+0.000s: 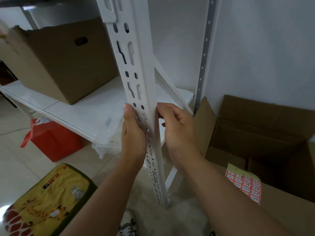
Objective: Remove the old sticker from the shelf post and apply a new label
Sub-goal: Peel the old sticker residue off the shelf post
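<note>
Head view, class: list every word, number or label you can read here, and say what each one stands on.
Label sheet on the cardboard box: rows of handwritten codes, upside down, too small to read with certainty.
Yellow bag: a dark printed logo, too blurred to read.
Shelf post, held by the left hand and right hand: no readable text.

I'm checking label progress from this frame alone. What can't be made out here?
- Any sticker on the shelf post, head view: the left hand and right hand cover that stretch.
- Right fingertips: hidden behind the post's edge.
- Writing on the label sheet: too small and blurred to read reliably.
- Contents of the cardboard box: hidden by its walls.
</note>
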Available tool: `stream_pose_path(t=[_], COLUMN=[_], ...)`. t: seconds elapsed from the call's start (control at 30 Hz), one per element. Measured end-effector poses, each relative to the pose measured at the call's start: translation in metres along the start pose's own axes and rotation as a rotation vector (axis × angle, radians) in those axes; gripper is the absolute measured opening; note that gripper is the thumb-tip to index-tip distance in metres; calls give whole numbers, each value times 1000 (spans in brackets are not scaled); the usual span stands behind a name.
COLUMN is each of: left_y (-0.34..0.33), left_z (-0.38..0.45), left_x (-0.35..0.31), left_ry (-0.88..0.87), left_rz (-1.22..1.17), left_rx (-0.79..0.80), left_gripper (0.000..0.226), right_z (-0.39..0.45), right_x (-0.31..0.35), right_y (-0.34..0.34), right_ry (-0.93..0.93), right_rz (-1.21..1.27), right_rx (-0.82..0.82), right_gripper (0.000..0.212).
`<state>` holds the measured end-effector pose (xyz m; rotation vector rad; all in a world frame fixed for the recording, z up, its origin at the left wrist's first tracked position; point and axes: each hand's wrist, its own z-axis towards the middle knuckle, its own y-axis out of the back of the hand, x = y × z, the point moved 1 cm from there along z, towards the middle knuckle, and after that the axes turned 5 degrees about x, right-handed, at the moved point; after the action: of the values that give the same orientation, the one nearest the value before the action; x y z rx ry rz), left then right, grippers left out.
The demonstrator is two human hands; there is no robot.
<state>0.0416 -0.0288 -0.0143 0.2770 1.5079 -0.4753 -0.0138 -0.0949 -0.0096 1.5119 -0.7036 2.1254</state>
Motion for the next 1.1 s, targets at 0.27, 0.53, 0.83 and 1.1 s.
stream_pose_path(t=[0.27,0.53,0.83,1.1], left_y=[-5,-3,-2,-4], left_z=[0,1,1,0], left_x=[6,8,10,10], left_ry=[-18,-48,-59,-80], left_rz=[-5,14,13,20], left_rx=[-31,-15,15,17], left_gripper=[44,47,46,44], right_z=[2,1,1,0], right_x=[-8,-10,-10,-7], right_y=[-4,-4,-4,-2], right_ry=[-84,-138,-151,-78], right_rz=[142,282,267,102], right_rx=[-27,-16,-10,-65], right_gripper=[23,21,19,23])
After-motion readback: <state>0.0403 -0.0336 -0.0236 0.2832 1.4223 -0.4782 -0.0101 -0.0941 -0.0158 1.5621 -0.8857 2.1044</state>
